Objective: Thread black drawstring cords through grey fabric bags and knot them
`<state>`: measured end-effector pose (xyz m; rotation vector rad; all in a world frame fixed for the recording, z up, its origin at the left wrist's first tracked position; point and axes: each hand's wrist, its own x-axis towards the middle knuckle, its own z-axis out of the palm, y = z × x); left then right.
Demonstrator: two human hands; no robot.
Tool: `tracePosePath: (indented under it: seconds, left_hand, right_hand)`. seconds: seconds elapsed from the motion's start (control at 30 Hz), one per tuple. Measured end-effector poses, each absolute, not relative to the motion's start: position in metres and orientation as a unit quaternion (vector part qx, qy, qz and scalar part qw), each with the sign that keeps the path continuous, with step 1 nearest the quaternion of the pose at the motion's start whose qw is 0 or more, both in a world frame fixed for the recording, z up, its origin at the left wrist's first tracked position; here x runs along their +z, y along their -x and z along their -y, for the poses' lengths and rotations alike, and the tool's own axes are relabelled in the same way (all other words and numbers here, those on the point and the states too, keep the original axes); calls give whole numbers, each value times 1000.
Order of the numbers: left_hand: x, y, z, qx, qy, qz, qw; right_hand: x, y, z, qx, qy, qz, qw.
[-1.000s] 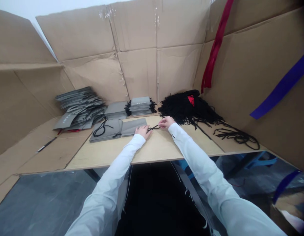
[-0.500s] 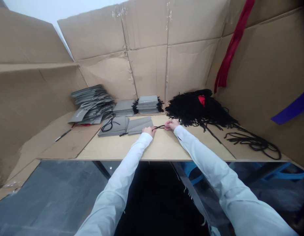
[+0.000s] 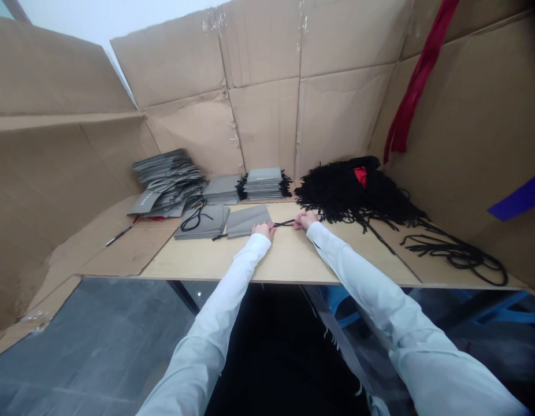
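My left hand [image 3: 264,230] rests at the right edge of a flat grey paper bag [image 3: 246,220] on the wooden table [image 3: 285,260], fingers closed on a black cord [image 3: 285,223]. My right hand [image 3: 305,219] pinches the other end of that same short cord, a little to the right of the bag. The cord stretches between the two hands. Both arms wear white sleeves.
Another flat grey bag with a looped cord [image 3: 202,221] lies left of the first. Stacks of grey bags [image 3: 170,180] [image 3: 263,184] sit at the back. A heap of black cords [image 3: 356,189] fills the back right, loose cords [image 3: 453,251] trailing right. Cardboard walls [image 3: 267,110] surround the table.
The camera view has shifted so the table sits further right and lower in frame. Both hands stay at the bag's right edge, still holding the cord between them.
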<state>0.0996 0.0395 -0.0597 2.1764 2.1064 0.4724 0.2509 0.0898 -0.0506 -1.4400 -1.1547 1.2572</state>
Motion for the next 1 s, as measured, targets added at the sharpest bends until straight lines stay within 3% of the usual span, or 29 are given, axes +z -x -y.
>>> tracePosePath:
  seconds: [0.2,0.4,0.57,0.8,0.9,1.0]
  left_hand:
    - [-53,-109,-25,125,-711,-691,40]
    - [-21,-113,-23,-22,-761,-643,78]
    - [8,-121,-39,-121,-823,-554,29]
    - [-8,-130,-40,-31,-941,-310,-135]
    - [-21,-129,-47,-13,-936,-342,-86]
    - [-29,-132,-53,123,-876,-463,59]
  right_hand:
    - [-53,-255,-92,451,559,541,437]
    - [-43,-268,-91,384,499,656,417]
    - [-31,-276,-87,398,458,665,436]
    - [-26,-283,-90,497,417,613,450]
    - [-24,-282,-89,498,437,601,447]
    - [-27,-279,-85,457,491,599,437]
